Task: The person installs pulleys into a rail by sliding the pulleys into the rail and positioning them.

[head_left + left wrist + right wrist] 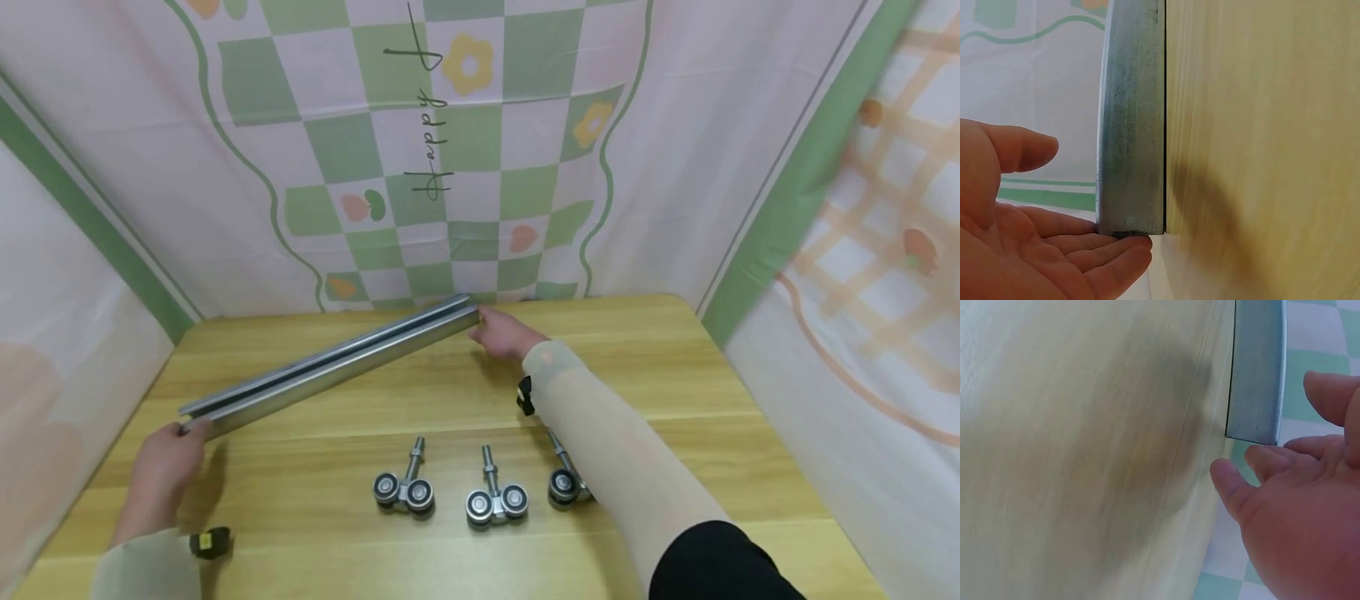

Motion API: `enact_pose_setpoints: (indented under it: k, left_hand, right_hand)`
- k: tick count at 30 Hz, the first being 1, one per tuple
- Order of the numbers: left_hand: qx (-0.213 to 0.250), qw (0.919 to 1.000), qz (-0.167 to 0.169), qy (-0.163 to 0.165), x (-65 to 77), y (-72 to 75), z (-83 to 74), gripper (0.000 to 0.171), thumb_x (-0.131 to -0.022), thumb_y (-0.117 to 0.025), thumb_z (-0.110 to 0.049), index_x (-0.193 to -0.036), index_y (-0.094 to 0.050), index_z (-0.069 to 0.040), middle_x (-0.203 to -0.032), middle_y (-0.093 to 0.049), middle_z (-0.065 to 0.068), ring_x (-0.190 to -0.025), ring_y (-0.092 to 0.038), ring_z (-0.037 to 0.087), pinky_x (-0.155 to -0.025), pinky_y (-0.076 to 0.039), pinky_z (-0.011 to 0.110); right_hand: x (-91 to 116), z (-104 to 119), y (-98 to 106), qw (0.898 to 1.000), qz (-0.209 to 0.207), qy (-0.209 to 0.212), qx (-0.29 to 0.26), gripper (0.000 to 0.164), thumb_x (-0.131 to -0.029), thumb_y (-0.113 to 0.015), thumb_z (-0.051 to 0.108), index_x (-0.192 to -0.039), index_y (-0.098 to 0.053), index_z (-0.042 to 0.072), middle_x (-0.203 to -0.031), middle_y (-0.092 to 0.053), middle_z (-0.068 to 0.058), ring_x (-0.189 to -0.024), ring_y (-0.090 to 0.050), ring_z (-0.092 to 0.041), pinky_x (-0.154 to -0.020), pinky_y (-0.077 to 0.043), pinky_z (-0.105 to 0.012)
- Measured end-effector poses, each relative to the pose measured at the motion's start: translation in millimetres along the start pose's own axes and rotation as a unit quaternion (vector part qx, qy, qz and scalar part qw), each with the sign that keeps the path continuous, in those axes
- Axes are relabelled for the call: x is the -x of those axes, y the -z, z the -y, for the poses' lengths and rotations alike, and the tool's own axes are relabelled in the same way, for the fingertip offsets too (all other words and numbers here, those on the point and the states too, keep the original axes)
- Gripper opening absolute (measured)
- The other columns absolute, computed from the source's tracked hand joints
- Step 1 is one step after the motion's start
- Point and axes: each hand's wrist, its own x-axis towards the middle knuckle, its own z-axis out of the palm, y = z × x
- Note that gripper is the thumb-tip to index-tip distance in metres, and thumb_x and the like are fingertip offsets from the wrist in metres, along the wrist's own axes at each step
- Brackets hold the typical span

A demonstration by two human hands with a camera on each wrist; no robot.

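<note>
A long silver metal rail [337, 367] with a slot along its top lies slantwise at the back left of the table. At its near left end is my left hand [167, 467], fingers extended against the end face. The left wrist view has the thumb [1029, 149] apart from the rail. My right hand [510, 333] is at the far end; in the right wrist view its fingers [1269, 462] meet the end edge and the thumb stays off the metal. Three roller trolleys with threaded bolts, a left one [405, 483], a middle one [495, 496] and a right one [566, 483], lie nearer me.
The wooden table [315, 533] meets a hanging cloth [480, 150] with green checks at its back. More cloth [862, 333] hangs on the right side. My right forearm [622, 442] partly covers the right trolley.
</note>
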Motion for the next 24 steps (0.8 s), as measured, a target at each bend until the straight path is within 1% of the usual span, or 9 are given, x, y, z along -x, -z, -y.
enact_pose_setpoints:
  k: [5, 8, 11, 15, 17, 19, 20, 22, 24]
  left_hand:
    - [-0.019, 0.9995, -0.010, -0.021, -1.1, -1.7, 0.4, 0.079, -0.104, -0.028, -0.050, -0.143, -0.029, 0.018, -0.140, -0.028, 0.047, -0.124, -0.034, 0.060, -0.098, -0.035, 0.066]
    - [-0.037, 0.9983, -0.025, -0.037, -1.9, -2.0, 1.7, 0.072, -0.104, -0.028, -0.047, -0.131, -0.042, 0.018, -0.130, -0.039, 0.046, -0.113, -0.045, 0.056, -0.088, -0.042, 0.063]
    - [-0.051, 0.9969, -0.035, -0.049, -2.5, -1.0, 3.4, 0.066, -0.105, -0.030, -0.045, -0.117, -0.048, 0.017, -0.119, -0.047, 0.044, -0.102, -0.051, 0.052, -0.078, -0.045, 0.057]
    - [-0.059, 0.9961, -0.035, -0.055, -2.3, 2.0, 5.0, 0.061, -0.104, -0.032, -0.045, -0.107, -0.052, 0.013, -0.110, -0.052, 0.040, -0.094, -0.053, 0.048, -0.071, -0.046, 0.053]
    - [-0.063, 0.9954, -0.036, -0.062, -0.6, 4.2, 5.7, 0.061, -0.104, -0.034, -0.043, -0.108, -0.053, 0.014, -0.109, -0.054, 0.039, -0.093, -0.054, 0.047, -0.070, -0.046, 0.051]
    - [-0.067, 0.9946, -0.040, -0.069, 0.8, 5.7, 6.6, 0.061, -0.104, -0.035, -0.042, -0.111, -0.055, 0.016, -0.110, -0.055, 0.039, -0.094, -0.055, 0.047, -0.071, -0.047, 0.051]
    - [-0.071, 0.9941, -0.040, -0.072, 1.1, 6.4, 7.4, 0.060, -0.104, -0.036, -0.042, -0.110, -0.056, 0.015, -0.108, -0.056, 0.038, -0.092, -0.056, 0.046, -0.070, -0.046, 0.050]
    - [-0.081, 0.9928, -0.043, -0.077, 0.9, 7.1, 8.0, 0.061, -0.105, -0.036, -0.040, -0.120, -0.054, 0.016, -0.116, -0.053, 0.041, -0.098, -0.055, 0.050, -0.075, -0.046, 0.055]
    - [-0.094, 0.9917, -0.039, -0.078, -1.4, 6.4, 8.3, 0.064, -0.105, -0.035, -0.041, -0.132, -0.047, 0.016, -0.126, -0.047, 0.044, -0.107, -0.050, 0.056, -0.084, -0.043, 0.062]
  right_hand:
    - [1, -4, 3, 1.000, 0.007, 0.000, -0.006, 0.066, -0.105, -0.048, 0.022, -0.157, -0.017, -0.003, -0.155, -0.032, -0.024, -0.142, -0.030, -0.037, -0.117, -0.020, -0.045]
    - [1, -4, 5, 1.000, 0.011, 0.000, -0.002, 0.064, -0.105, -0.048, 0.022, -0.157, -0.019, -0.001, -0.156, -0.033, -0.022, -0.143, -0.029, -0.036, -0.117, -0.020, -0.044]
    - [2, -4, 8, 1.000, 0.015, 0.002, 0.007, 0.061, -0.105, -0.048, 0.022, -0.156, -0.023, -0.001, -0.155, -0.034, -0.022, -0.142, -0.030, -0.036, -0.116, -0.021, -0.045]
    - [6, -2, 11, 0.999, 0.014, 0.004, 0.030, 0.052, -0.106, -0.047, 0.023, -0.150, -0.036, -0.002, -0.144, -0.047, -0.023, -0.134, -0.042, -0.036, -0.111, -0.032, -0.047]
    - [8, -1, 13, 0.999, 0.009, 0.008, 0.048, 0.041, -0.106, -0.046, 0.022, -0.139, -0.048, -0.002, -0.128, -0.058, -0.021, -0.120, -0.053, -0.034, -0.103, -0.041, -0.047]
    - [10, 1, 14, 0.998, 0.007, 0.009, 0.064, 0.030, -0.106, -0.046, 0.021, -0.124, -0.055, 0.000, -0.111, -0.061, -0.017, -0.105, -0.057, -0.031, -0.094, -0.046, -0.046]
    - [10, 2, 15, 0.997, 0.007, 0.009, 0.073, 0.028, -0.106, -0.046, 0.021, -0.120, -0.055, 0.000, -0.108, -0.061, -0.016, -0.103, -0.057, -0.031, -0.092, -0.047, -0.045]
    - [11, 4, 15, 0.997, 0.006, 0.006, 0.082, 0.025, -0.106, -0.047, 0.020, -0.115, -0.056, -0.001, -0.103, -0.061, -0.015, -0.098, -0.057, -0.030, -0.089, -0.048, -0.045]
    - [10, 7, 12, 0.995, 0.005, 0.007, 0.094, 0.028, -0.105, -0.049, 0.019, -0.119, -0.056, -0.004, -0.108, -0.061, -0.018, -0.100, -0.058, -0.031, -0.091, -0.048, -0.045]
